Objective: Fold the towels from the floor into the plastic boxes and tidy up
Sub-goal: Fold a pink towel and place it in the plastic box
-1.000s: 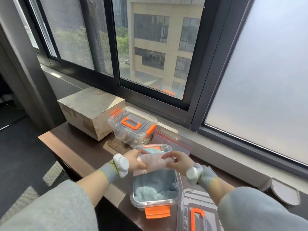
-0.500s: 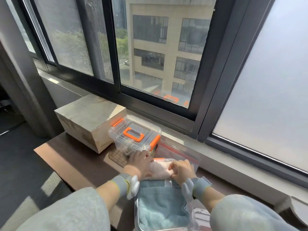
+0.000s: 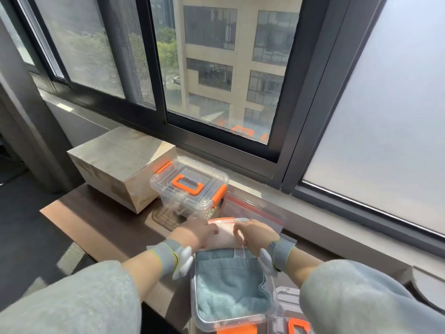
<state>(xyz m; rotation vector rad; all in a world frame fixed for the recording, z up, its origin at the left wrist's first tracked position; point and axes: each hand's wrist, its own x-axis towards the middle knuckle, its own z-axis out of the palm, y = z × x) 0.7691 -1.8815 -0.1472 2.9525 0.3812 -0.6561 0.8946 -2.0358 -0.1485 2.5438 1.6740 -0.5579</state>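
While both hands press down at the far end of the open plastic box (image 3: 234, 317), the left hand (image 3: 196, 233) and the right hand (image 3: 256, 235) lie palm-down on a folded pink towel (image 3: 225, 237), fingers curled over its edges; whether they grip it or only push on it cannot be told. The pink towel sits in the box's far end, on top of a blue towel (image 3: 228, 283) that fills the rest of the box. The box stands on a dark wooden table (image 3: 96, 222) below a window (image 3: 216, 68), with an orange latch showing at its near edge. Just to its right lies a clear lid (image 3: 289, 317) with an orange handle. Beyond the hands stands a closed plastic box (image 3: 189, 191) with an orange handle and clips, and a cardboard carton (image 3: 120, 165) sits just beside it on the left. A zip bag (image 3: 252, 212) leans by the window sill behind the hands
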